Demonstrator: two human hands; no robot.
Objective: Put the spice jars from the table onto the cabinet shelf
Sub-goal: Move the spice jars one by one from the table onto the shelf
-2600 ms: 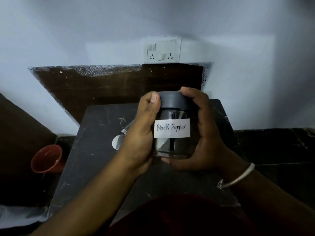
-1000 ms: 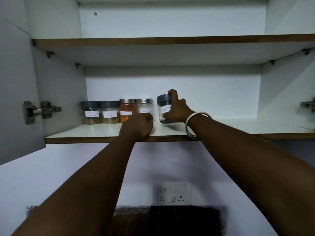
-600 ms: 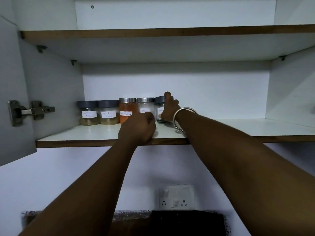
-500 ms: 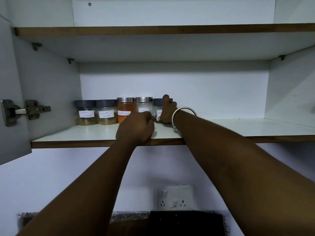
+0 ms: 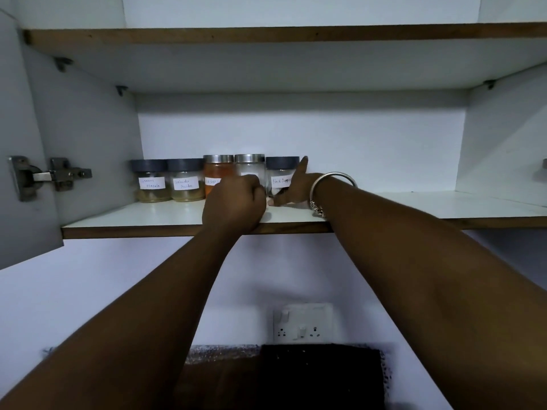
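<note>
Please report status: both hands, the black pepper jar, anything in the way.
Left hand fisted on shelf. Right hand open, straight fingers against Black Pepper jar. Jar upright, right end of jar row. Nothing in the way.

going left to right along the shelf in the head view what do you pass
door hinge → masala jar → coriander powder jar → orange steel-lidded jar → pale steel-lidded jar → black pepper jar → right hand → bangle. The left hand overlaps both steel-lidded jars, so it is left out.
</note>
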